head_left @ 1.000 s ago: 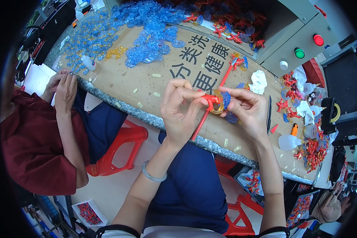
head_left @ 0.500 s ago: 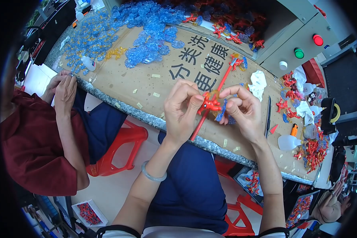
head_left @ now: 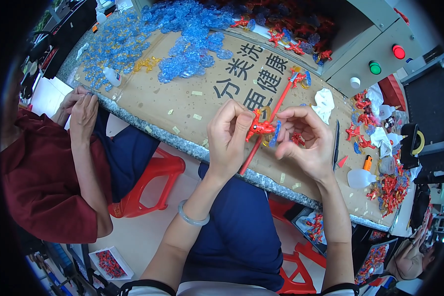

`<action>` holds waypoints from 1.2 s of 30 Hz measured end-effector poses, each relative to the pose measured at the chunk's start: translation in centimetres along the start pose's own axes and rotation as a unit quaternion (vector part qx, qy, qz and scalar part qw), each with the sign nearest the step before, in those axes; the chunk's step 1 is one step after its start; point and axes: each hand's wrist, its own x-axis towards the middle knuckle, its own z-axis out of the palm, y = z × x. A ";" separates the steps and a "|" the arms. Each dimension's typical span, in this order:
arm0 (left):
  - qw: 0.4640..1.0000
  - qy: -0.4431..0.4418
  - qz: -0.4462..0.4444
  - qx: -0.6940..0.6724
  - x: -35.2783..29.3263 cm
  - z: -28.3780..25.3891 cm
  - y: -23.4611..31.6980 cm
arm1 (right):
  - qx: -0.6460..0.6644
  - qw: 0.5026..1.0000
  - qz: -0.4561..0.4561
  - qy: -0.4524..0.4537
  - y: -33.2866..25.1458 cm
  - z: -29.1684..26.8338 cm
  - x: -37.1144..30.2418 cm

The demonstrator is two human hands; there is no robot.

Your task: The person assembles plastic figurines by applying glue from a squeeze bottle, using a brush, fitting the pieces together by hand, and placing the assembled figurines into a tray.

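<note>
My left hand (head_left: 229,140) pinches a small red plastic toy figure (head_left: 262,128) between thumb and fingers, above the table's near edge. A translucent blue piece (head_left: 277,131) and a yellow one stick out from the figure's right side. Just right of it, my right hand (head_left: 308,143) has its thumb and forefinger apart, clear of the figure. Another red piece (head_left: 297,139) shows between those fingers; whether it lies on the table or touches them I cannot tell. Beneath the toy, a long red stick (head_left: 280,102) lies slanted across the cardboard.
Blue translucent pieces (head_left: 187,49) are heaped at the far left. At the right lie white tissue (head_left: 323,105), a dark knife-like tool (head_left: 336,145), a clear bottle (head_left: 360,178) and piled red figures (head_left: 393,190). A grey box with buttons (head_left: 375,67) stands behind. A co-worker's hands (head_left: 80,111) are at left.
My right thumb and fingers have come off the blue piece and spread apart. The left hand keeps hold of the red toy figure. The whole view has shifted slightly.
</note>
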 end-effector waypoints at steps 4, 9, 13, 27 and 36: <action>0.999 0.014 -0.025 -0.013 0.0 -0.1 0.2 | -0.083 0.996 -0.013 -0.018 0.0 0.2 0.3; 0.997 -0.008 -0.050 -0.049 0.0 -0.5 0.2 | 0.026 0.997 0.067 0.011 -0.2 -0.1 0.1; 0.990 0.000 -0.050 -0.134 0.1 -0.4 0.8 | 0.151 0.978 0.140 0.021 -0.7 -0.9 0.3; 0.992 -0.041 -0.037 -0.117 0.1 -0.2 1.0 | 0.080 0.988 0.131 -0.015 -0.1 -0.5 -0.1; 0.996 -0.017 -0.065 -0.053 -0.1 0.6 0.5 | 0.112 0.981 0.161 -0.002 0.5 0.4 -0.2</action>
